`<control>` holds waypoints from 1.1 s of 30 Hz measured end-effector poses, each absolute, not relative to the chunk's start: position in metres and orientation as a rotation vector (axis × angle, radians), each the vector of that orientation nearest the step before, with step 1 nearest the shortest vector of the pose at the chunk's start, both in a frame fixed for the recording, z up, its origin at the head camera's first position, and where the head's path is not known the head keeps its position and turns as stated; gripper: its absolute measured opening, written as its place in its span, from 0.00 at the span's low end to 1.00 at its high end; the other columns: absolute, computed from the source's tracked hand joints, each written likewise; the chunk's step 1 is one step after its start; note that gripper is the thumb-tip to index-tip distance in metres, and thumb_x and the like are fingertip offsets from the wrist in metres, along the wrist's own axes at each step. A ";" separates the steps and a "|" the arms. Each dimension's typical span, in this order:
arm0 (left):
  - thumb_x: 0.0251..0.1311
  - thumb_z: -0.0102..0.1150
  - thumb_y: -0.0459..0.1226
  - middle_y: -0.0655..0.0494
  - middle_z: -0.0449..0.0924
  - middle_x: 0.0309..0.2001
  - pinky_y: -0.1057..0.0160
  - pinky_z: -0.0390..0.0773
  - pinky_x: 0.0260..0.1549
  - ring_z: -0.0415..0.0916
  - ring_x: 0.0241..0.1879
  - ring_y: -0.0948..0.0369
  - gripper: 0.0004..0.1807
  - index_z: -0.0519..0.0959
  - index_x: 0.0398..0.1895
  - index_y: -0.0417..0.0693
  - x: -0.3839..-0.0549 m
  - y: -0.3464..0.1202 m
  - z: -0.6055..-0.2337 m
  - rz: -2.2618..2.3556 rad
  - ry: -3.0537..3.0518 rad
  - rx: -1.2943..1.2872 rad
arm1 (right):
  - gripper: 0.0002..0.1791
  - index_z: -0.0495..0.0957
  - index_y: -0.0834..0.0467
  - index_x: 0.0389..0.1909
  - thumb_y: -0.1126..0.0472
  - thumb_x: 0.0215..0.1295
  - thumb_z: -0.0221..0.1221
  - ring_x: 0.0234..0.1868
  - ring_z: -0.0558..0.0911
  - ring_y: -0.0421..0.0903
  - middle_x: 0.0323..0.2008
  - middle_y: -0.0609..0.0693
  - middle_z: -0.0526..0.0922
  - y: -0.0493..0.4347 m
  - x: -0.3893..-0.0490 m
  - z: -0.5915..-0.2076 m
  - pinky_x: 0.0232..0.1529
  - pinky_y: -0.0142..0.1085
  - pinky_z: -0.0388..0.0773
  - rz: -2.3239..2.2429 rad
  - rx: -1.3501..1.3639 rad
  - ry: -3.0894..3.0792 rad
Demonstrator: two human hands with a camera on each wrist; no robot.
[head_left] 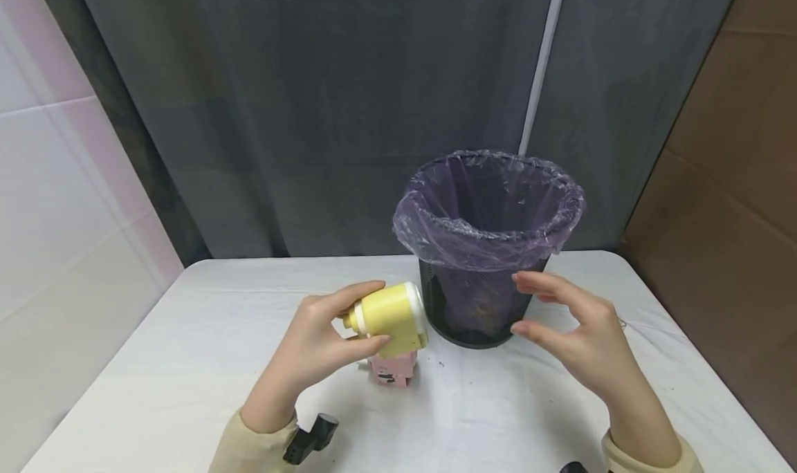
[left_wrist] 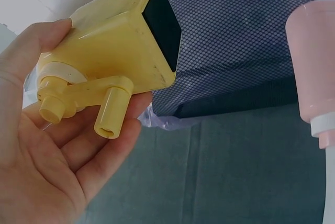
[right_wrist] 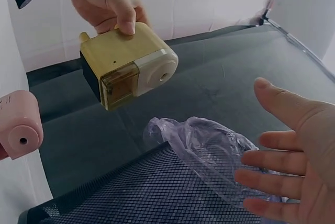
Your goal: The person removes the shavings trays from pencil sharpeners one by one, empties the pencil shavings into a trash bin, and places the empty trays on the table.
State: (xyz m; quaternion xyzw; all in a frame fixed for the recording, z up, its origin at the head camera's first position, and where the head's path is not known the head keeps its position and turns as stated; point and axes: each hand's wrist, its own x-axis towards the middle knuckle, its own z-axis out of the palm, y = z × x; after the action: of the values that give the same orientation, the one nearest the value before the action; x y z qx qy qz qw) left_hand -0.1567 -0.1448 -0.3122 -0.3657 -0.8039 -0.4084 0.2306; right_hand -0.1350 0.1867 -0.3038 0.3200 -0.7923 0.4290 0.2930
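Note:
My left hand [head_left: 314, 345] holds a yellow crank pencil sharpener [head_left: 387, 315] tilted on its side above the table, thumb on one side and fingers on the other. The left wrist view shows its crank handle [left_wrist: 112, 111] and dark base. White front, pencil hole and see-through shavings drawer [right_wrist: 120, 85] face the right wrist camera. A pink pencil sharpener [head_left: 394, 371] stands on the table below, partly hidden by the yellow one. My right hand [head_left: 575, 328] hovers by the bin's right front, fingers and thumb spread apart, nothing between them.
A black mesh waste bin [head_left: 479, 307] stands at the back right of the white table [head_left: 187, 362], lined with a purple plastic bag [head_left: 436, 234]. Behind hangs a dark grey curtain [head_left: 311, 113]. A brown panel [head_left: 722, 217] rises on the right, a pale one [head_left: 75, 182] on the left.

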 end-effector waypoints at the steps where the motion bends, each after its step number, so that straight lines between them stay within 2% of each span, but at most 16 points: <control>1: 0.39 0.76 0.31 0.54 0.84 0.42 0.66 0.78 0.30 0.77 0.31 0.65 0.31 0.79 0.53 0.40 -0.156 -0.144 -0.312 -1.123 -2.204 -1.015 | 0.35 0.77 0.61 0.55 0.72 0.39 0.74 0.50 0.79 0.40 0.49 0.52 0.82 0.186 -0.135 -0.304 0.51 0.29 0.71 1.144 0.865 -2.111; 12: 0.38 0.77 0.31 0.53 0.84 0.43 0.71 0.76 0.31 0.76 0.29 0.65 0.31 0.79 0.53 0.40 -0.153 -0.137 -0.314 -1.136 -2.158 -1.073 | 0.38 0.75 0.58 0.58 0.66 0.40 0.76 0.51 0.79 0.43 0.51 0.45 0.80 0.174 -0.138 -0.316 0.52 0.31 0.71 1.170 0.943 -2.210; 20: 0.39 0.76 0.31 0.53 0.84 0.42 0.68 0.77 0.30 0.75 0.29 0.65 0.31 0.79 0.53 0.40 -0.151 -0.131 -0.316 -1.176 -2.170 -1.099 | 0.40 0.74 0.59 0.59 0.63 0.40 0.76 0.51 0.79 0.44 0.51 0.45 0.81 0.164 -0.142 -0.326 0.50 0.38 0.73 1.206 0.992 -2.257; 25: 0.40 0.76 0.32 0.54 0.84 0.42 0.67 0.77 0.29 0.76 0.29 0.65 0.31 0.79 0.53 0.41 -0.152 -0.128 -0.318 -1.183 -2.210 -1.085 | 0.39 0.74 0.60 0.60 0.60 0.42 0.75 0.48 0.81 0.46 0.51 0.46 0.81 0.158 -0.145 -0.332 0.47 0.39 0.75 1.198 1.011 -2.268; 33: 0.40 0.76 0.32 0.53 0.84 0.42 0.67 0.78 0.29 0.77 0.30 0.65 0.31 0.79 0.53 0.40 -0.151 -0.125 -0.320 -1.197 -2.218 -1.128 | 0.39 0.73 0.56 0.61 0.55 0.44 0.74 0.50 0.80 0.44 0.54 0.46 0.79 0.148 -0.147 -0.342 0.47 0.39 0.76 1.200 1.034 -2.344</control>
State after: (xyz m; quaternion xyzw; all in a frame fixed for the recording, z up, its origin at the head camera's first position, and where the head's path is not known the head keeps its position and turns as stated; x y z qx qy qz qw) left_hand -0.1511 -0.1254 -0.3201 -0.4013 -0.7887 -0.4257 0.1891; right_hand -0.1466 0.1478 -0.3419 0.3612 -0.8184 0.4189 0.1557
